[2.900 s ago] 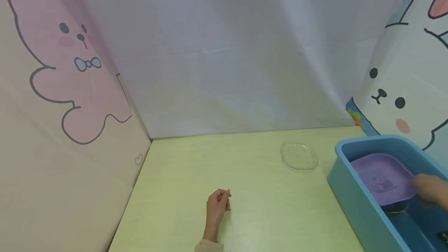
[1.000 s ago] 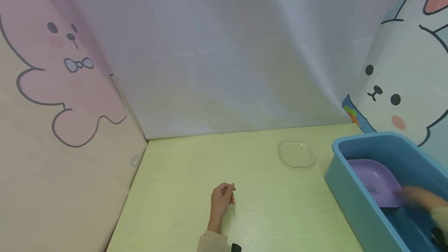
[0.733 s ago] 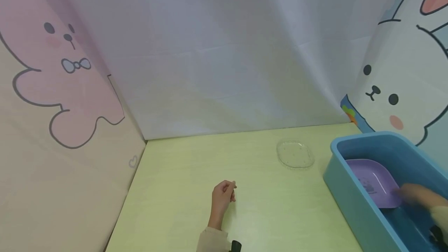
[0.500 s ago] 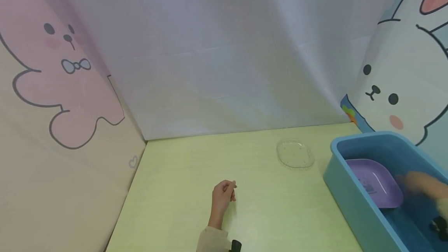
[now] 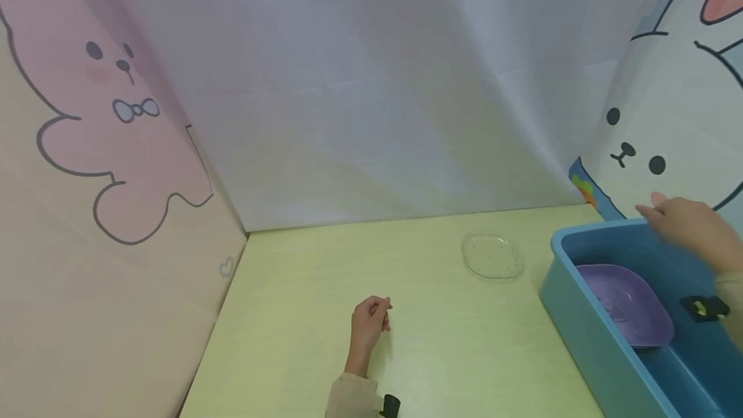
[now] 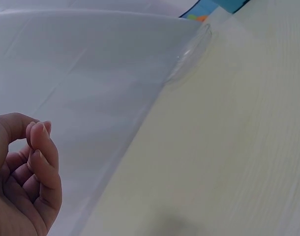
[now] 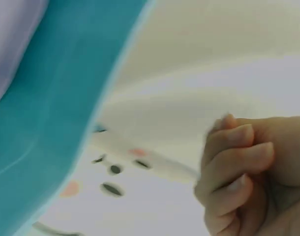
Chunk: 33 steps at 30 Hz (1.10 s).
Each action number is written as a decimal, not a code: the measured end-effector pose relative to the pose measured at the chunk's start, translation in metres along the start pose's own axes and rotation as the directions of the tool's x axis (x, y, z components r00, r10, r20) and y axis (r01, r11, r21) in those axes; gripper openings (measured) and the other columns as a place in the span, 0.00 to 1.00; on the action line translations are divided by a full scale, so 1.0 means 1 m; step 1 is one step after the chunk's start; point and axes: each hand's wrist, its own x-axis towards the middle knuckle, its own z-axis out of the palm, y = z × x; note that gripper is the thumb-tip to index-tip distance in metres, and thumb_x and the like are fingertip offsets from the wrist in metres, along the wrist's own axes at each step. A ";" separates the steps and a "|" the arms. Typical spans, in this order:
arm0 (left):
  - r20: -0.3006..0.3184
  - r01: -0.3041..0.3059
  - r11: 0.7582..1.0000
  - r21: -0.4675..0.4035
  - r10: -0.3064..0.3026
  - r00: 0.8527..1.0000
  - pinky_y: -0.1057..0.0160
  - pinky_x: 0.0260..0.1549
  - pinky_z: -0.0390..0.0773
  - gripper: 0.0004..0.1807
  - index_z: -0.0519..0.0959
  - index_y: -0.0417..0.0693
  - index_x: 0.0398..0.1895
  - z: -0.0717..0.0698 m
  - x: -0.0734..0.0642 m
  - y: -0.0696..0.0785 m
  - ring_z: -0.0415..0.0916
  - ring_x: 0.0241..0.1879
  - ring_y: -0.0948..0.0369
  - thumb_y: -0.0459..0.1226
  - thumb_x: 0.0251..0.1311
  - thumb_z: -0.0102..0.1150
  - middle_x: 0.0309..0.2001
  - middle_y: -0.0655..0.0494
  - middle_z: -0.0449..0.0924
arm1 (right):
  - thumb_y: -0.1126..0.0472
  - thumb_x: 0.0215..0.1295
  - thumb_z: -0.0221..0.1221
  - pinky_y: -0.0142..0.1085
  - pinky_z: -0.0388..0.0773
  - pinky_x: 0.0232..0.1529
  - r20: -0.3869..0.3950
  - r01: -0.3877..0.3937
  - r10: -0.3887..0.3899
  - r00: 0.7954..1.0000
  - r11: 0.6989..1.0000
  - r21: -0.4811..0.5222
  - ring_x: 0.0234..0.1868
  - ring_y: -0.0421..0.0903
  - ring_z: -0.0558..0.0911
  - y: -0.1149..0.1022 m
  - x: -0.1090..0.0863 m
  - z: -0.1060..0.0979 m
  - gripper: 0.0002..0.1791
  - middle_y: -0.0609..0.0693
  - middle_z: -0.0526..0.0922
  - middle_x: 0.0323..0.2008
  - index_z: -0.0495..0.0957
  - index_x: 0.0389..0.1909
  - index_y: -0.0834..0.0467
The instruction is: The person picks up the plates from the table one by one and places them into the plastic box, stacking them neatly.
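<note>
My left hand (image 5: 368, 321) hovers over the front middle of the table, fingers loosely curled, thumb and index tips meeting. The left wrist view shows nothing in that hand (image 6: 27, 182). My right hand (image 5: 693, 228), slightly blurred, is above the far side of the blue bin (image 5: 580, 328), fingers curled with nothing visible between them. Its curled fingers (image 7: 233, 162) also show in the right wrist view. A purple rounded-square plate (image 5: 629, 311) with a faint printed figure lies inside the bin, against its left wall, apart from the right hand.
A clear plastic tray (image 5: 492, 255) lies on the pale yellow-green table (image 5: 325, 269), left of the bin. White cloth (image 5: 360, 95) hangs behind the table. Cartoon-printed sheets stand at the left and right sides.
The right hand first held the purple plate in the bin, lowered it leftward, and let go. It has since risen above the bin's far rim. The left hand moved slightly forward.
</note>
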 end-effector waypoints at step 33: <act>-0.006 0.001 1.000 0.000 -0.001 1.000 0.73 0.15 0.69 0.14 0.76 0.29 0.31 0.006 0.018 -0.014 0.67 0.11 0.67 0.36 0.62 0.52 0.14 0.58 0.69 | 0.54 0.62 0.56 0.28 0.60 0.17 -0.602 0.410 0.116 0.790 0.630 0.659 0.11 0.35 0.62 -0.193 0.000 0.076 0.22 0.35 0.66 0.07 0.72 0.11 0.61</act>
